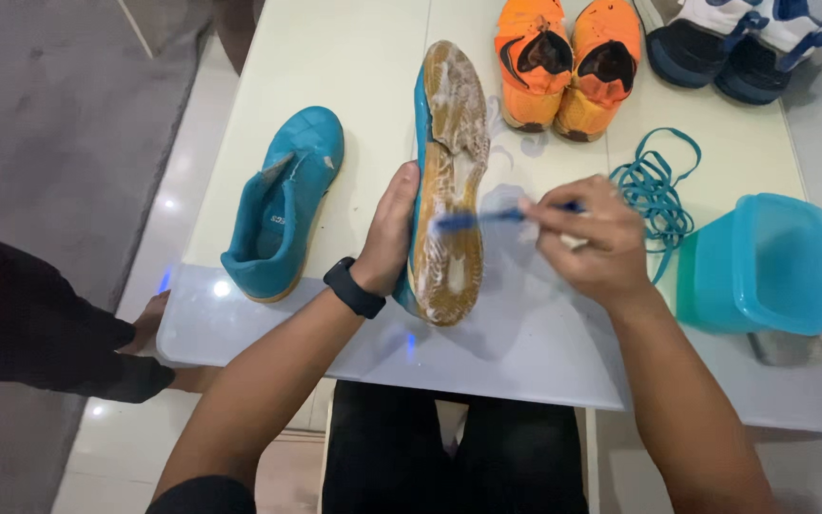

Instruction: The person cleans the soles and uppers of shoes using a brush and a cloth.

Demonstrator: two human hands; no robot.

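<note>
L hand (pixel 390 228) props a teal shoe (pixel 449 181) on its side edge, mid-table, w/ the gum-coloured sole facing the camera; fingers pressed together along the upper, thumb side toward the sole, black smartwatch (pixel 354 287) on the wrist. Foam or soap film shows on the sole, esp. near the toe. R hand (pixel 594 243) pinches a blue toothbrush (pixel 487 219) betw. thumb & fingertips, other fingers curled in; brush head is blurred, touching the sole at about its middle. The matching teal shoe (pixel 283 205) sits upright to the left on the white table (pixel 354 57). Orange pair (pixel 568 62) & white-navy pair (pixel 734 38) along the far edge. Teal laces (pixel 658 186) lie loose just beyond the R hand; teal plastic container (pixel 763 262) near the right edge.
</note>
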